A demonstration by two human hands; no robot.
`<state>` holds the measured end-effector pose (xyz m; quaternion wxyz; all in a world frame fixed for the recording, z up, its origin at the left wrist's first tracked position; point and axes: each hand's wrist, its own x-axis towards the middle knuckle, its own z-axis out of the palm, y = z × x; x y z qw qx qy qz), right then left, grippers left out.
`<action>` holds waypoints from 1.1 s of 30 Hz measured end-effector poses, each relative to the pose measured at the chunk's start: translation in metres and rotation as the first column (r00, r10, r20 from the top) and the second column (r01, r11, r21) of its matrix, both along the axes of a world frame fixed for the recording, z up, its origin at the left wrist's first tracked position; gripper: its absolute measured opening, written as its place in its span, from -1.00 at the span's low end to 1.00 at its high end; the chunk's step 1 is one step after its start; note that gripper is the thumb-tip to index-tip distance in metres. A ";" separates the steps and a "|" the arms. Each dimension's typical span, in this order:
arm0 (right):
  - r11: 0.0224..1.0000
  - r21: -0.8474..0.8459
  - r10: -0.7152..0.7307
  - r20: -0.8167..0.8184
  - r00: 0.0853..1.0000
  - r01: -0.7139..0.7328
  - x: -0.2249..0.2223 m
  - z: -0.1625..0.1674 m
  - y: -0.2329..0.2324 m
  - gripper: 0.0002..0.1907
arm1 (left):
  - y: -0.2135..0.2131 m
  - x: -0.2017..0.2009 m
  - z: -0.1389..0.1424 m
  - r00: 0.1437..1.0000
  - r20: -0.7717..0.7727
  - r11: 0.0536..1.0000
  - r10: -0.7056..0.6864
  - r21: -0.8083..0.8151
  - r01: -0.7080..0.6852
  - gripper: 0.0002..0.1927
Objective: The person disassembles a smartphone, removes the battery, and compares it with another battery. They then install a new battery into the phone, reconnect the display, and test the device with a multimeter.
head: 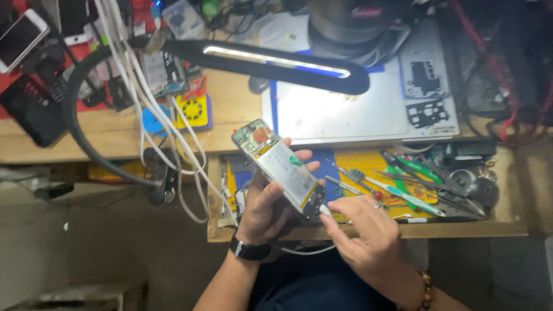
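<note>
Just 1 cam here, worn on the person's head. It looks down & a bit forward, over the lap to the tabletop [242,109]. It sits close: the left hand [266,207] and right hand [366,233] are near the middle, low in the pic, w/ both arms coming in from the bottom edge. The open drawer [461,229] is right under the view. The lamp bar [271,60] runs across the top, farther off. The floor shows at the left. No 2nd view, so nothing is shared.
</note>
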<state>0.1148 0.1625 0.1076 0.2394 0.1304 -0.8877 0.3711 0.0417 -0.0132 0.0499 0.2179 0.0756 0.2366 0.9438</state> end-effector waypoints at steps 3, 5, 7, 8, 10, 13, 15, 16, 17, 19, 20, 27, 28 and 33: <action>0.999 -0.052 0.013 0.109 0.994 -0.008 0.003 -0.002 -0.002 -0.76 | -0.001 0.000 -0.005 1.000 -0.009 1.000 -0.012 0.019 0.012 0.06; 0.997 -0.071 0.012 0.117 0.993 -0.004 0.005 -0.002 -0.004 -0.75 | -0.004 -0.001 -0.005 1.000 -0.021 1.000 -0.017 0.018 0.017 0.07; 0.996 -0.085 0.020 0.136 0.991 -0.009 0.005 -0.001 -0.006 -0.74 | -0.005 -0.001 -0.005 0.999 -0.024 0.999 -0.024 0.022 0.024 0.08; 0.996 -0.090 0.031 0.146 0.989 -0.018 0.005 0.000 -0.005 -0.73 | -0.005 -0.001 -0.005 0.999 -0.023 0.999 -0.025 0.027 0.026 0.08; 0.995 -0.096 0.041 0.154 0.987 -0.026 0.004 0.001 -0.006 -0.72 | -0.005 -0.001 -0.004 0.999 -0.023 0.999 -0.027 0.032 0.028 0.09; 0.995 -0.098 0.041 0.155 0.987 -0.026 0.003 0.002 -0.006 -0.71 | -0.006 -0.001 -0.003 0.999 -0.019 0.999 -0.031 0.034 0.031 0.10; 0.995 -0.098 0.046 0.160 0.986 -0.031 0.003 0.001 -0.006 -0.71 | -0.006 -0.001 -0.003 0.999 -0.014 0.999 -0.037 0.034 0.037 0.10; 0.995 -0.094 0.044 0.161 0.986 -0.029 0.003 0.001 -0.006 -0.72 | -0.006 -0.001 -0.004 0.999 -0.013 0.999 -0.037 0.035 0.037 0.10; 0.996 -0.090 0.042 0.161 0.986 -0.028 0.003 0.001 -0.006 -0.72 | -0.006 -0.002 -0.004 0.999 -0.013 0.999 -0.037 0.036 0.038 0.10; 0.995 -0.092 0.039 0.162 0.986 -0.025 0.004 0.001 -0.006 -0.75 | -0.006 -0.002 -0.004 0.999 -0.007 0.999 -0.037 0.034 0.037 0.11; 0.995 -0.096 0.039 0.161 0.986 -0.024 0.005 0.000 -0.006 -0.76 | -0.005 -0.002 -0.004 0.999 -0.005 0.999 -0.036 0.032 0.037 0.11; 0.983 -0.184 0.035 0.068 0.997 -0.022 0.005 -0.010 -0.011 -0.75 | -0.003 0.001 0.001 1.000 0.018 0.999 -0.021 0.032 0.020 0.13; 0.981 -0.194 0.029 0.063 0.998 -0.016 0.005 -0.012 -0.012 -0.75 | -0.003 0.002 0.002 1.000 0.021 0.999 -0.018 0.032 0.017 0.14; 0.973 -0.233 0.023 0.094 0.995 -0.001 0.008 -0.020 -0.012 -0.76 | -0.003 0.005 0.003 1.000 0.021 1.000 0.001 0.017 -0.001 0.20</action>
